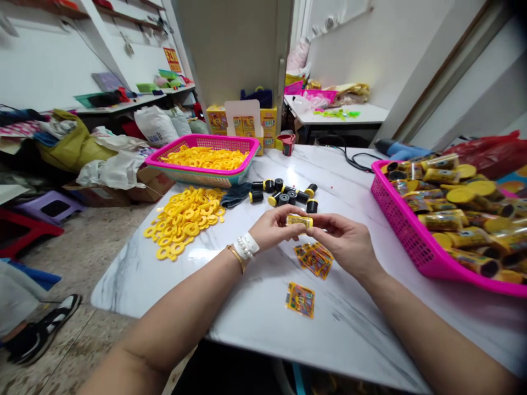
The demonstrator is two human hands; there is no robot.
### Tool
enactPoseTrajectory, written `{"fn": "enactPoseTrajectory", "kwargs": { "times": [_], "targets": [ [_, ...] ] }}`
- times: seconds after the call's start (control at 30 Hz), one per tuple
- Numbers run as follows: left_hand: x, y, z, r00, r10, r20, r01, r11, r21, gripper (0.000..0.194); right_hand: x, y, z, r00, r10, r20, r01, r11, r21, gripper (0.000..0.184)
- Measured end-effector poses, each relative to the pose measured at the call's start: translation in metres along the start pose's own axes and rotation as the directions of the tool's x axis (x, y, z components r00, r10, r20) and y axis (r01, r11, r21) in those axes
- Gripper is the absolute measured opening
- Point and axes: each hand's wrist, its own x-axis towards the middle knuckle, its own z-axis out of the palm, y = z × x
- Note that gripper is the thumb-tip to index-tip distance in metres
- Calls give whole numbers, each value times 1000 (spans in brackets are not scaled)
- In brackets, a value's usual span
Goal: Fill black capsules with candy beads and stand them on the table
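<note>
A small yellow tube (300, 221) with a printed wrap lies sideways between my two hands. My left hand (274, 227) is closed round its left end. The fingers of my right hand (346, 238) pinch the right end. Right below the hands, several printed yellow sleeves (315, 259) overlap on the table, and one more sleeve (301, 300) lies flat nearer to me. Just beyond the hands is a loose group of black cylinders (284, 197) with yellow ends, some upright and some on their sides.
Yellow ring-shaped pieces (185, 219) are heaped on the marbled table (164, 291) at left, before a pink-rimmed basket (206, 141) of similar pieces. A dark cloth (236, 196) lies beside them. At right, a pink basket (405, 241) holds wrapped tubes. Printed boxes (269, 126) and a red tape dispenser (287, 144) stand behind.
</note>
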Motion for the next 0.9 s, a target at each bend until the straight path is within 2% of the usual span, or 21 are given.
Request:
{"fn": "enactPoseTrajectory", "kwargs": {
  "times": [0.07,0.13,0.23,0.37,0.5,0.63,0.7,0.77,0.9],
  "targets": [
    [1,-3,-4,996,-90,-19,88,993,-74,55,3,5,-2,999,-42,3,42,999,2,39],
    [2,-7,-6,991,-136,-13,132,981,-143,54,4,9,-4,992,-111,52,111,994,-2,40],
    [2,-13,-4,985,-167,46,173,970,-172,51,4,11,-3,979,-173,111,170,985,33,27],
    [1,-14,0,961,-264,87,278,925,-258,59,2,10,1,984,-174,39,169,979,115,14],
    [-1,-9,0,958,-250,141,284,890,-356,54,2,7,-2,985,-151,80,137,978,160,11],
    [-2,-13,3,948,-257,186,309,881,-358,51,-1,4,-6,968,-194,158,181,979,95,18],
    [-2,-17,7,937,-308,166,348,856,-382,54,-4,3,-4,968,-223,120,218,975,50,9],
    [-1,-19,11,926,-360,116,375,829,-416,55,-5,3,1,973,-220,71,219,976,15,9],
    [-1,-17,11,892,-453,-1,401,791,-462,56,-1,1,14,974,-173,150,180,983,-35,18]
  ]
}}
